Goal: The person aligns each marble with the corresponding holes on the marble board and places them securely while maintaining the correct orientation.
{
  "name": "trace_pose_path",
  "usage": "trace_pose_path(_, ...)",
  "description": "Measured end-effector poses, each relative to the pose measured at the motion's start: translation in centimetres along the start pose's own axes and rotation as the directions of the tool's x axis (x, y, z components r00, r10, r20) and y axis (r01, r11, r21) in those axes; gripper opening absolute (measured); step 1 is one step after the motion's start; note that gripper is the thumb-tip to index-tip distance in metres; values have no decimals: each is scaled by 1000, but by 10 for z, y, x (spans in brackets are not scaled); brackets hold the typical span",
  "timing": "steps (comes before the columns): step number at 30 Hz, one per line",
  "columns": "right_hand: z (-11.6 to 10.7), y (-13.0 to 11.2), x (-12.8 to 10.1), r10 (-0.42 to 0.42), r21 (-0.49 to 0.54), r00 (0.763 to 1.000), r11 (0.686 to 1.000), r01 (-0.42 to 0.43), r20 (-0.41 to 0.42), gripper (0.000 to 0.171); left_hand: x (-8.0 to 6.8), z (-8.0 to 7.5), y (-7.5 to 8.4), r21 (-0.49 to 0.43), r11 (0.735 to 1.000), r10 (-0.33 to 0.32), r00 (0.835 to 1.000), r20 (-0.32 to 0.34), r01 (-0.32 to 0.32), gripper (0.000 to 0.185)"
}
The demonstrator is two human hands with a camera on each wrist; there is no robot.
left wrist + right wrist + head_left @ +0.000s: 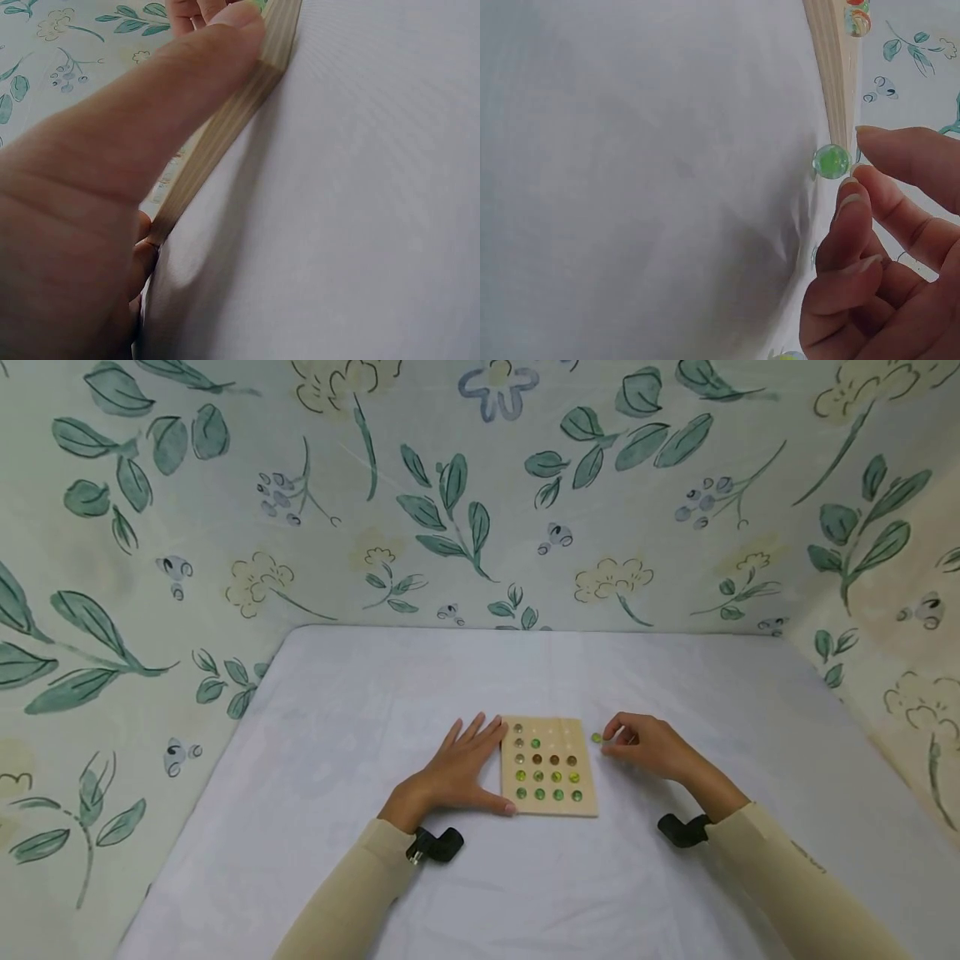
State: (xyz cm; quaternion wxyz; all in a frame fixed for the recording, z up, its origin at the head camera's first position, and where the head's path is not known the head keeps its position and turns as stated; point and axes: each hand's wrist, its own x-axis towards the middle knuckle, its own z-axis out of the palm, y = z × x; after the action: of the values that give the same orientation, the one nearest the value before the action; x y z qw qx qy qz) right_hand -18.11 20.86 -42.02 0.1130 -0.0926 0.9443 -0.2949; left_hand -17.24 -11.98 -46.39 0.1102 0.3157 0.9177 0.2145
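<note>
A pale wooden board (555, 733) lies flat on the white cloth, with several glass marbles in rows of hollows. My left hand (459, 775) rests along its left side with fingers spread; the index fingertip touches the upper left corner and the thumb (187, 75) lies at the near edge. Beside the board's right edge is a loose green marble (832, 161). My right hand (889, 247) is at this marble, its fingers bent and the fingertips right beside it, with the marble just beyond them. In the head view, the right hand (648, 747) hides its own palm.
Amber marbles (555, 760) fill the board's middle row, green ones (558, 794) its nearest row. The upper right hollows hold no marbles. A white cloth (420, 677) covers the table, and a leaf-patterned backdrop (450, 585) rises behind it. Each wrist carries a black camera (682, 831).
</note>
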Motion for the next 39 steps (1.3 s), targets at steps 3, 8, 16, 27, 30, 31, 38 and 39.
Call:
trace_pose_path(3,1,4,0,5,4,1000,1000,-5,10,15,0,0,0,-2,1000,1,1000,2,-1,124)
trace_pose_path(8,3,10,-1,-8,19,1000,1000,8,10,15,1,0,0,7,1000,-4,1000,6,4,124)
trace_pose_path(16,4,10,0,11,9,1000,1000,-11,2,15,1,0,0,16,1000,-16,1000,12,16,124)
trace_pose_path(27,6,10,0,15,4,1000,1000,-15,2,14,1,0,0,13,1000,-6,1000,10,6,124)
trace_pose_path(30,6,11,1,24,-2,1000,1000,-24,6,14,0,0,1,8,1000,-2,1000,8,2,123)
trace_pose_path(31,6,11,1,26,-4,1000,1000,-26,7,14,0,0,1,6,1000,-2,1000,7,2,123)
trace_pose_path(38,6,11,1,13,-7,1000,1000,-12,9,13,1,1,0,16,1000,-6,1000,9,5,123)
trace_pose_path(39,6,11,2,9,-9,1000,1000,-9,8,13,1,0,0,15,1000,-5,1000,8,5,123)
